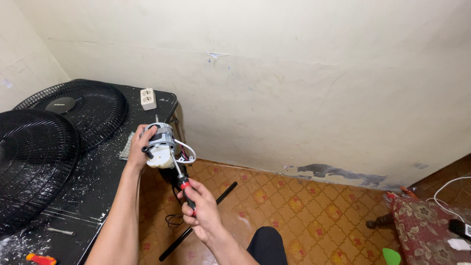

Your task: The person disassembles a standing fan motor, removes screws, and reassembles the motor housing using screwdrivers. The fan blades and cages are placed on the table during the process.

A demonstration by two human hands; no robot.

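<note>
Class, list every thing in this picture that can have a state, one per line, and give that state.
Left hand: closed around the fan motor.
Fan motor: held in the air, out of its housing, wires loose.
Right hand: gripping the screwdriver handle.
Screwdriver: tip set against the motor.
Fan grilles: detached, lying on the black table.
Wall socket block: nothing plugged in.

Two black fan grilles [34, 162] lie on the black table [98, 191], one overlapping the other at the left edge. One white power socket [148, 98] sits near the table's far right corner. One fan motor [161, 145] is held up past the right edge, and one red-and-black screwdriver [182, 184] meets it. A second red-handled tool [40, 258] lies at the near edge, beside one loose metal screw [61, 231]. One black pole [198, 221] lies on the floor.
</note>
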